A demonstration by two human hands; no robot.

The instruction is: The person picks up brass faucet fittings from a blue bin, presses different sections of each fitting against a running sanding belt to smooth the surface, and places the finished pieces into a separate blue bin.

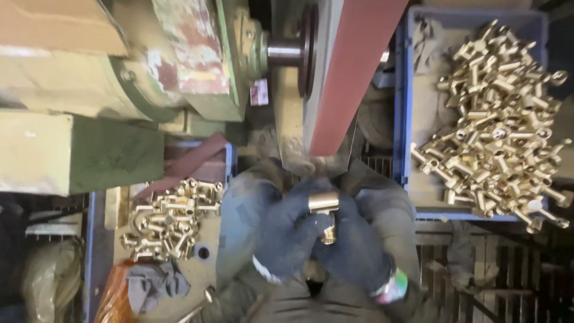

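Both my hands wear dark blue gloves and meet at the lower middle of the view. My left hand (286, 230) and my right hand (354, 242) together grip one brass fitting (324, 203), a short shiny tube with a stem below. The fitting sits just under the lower end of a red-brown sanding belt (353, 72) that runs up and away on a worn green machine (179, 60). Whether the fitting touches the belt I cannot tell.
A blue crate (404, 119) at the right holds a heap of several brass fittings (502, 131). A smaller pile of brass fittings (170, 218) lies at the left beside a grey rag (152, 281). A metal grate (478, 263) is at the lower right.
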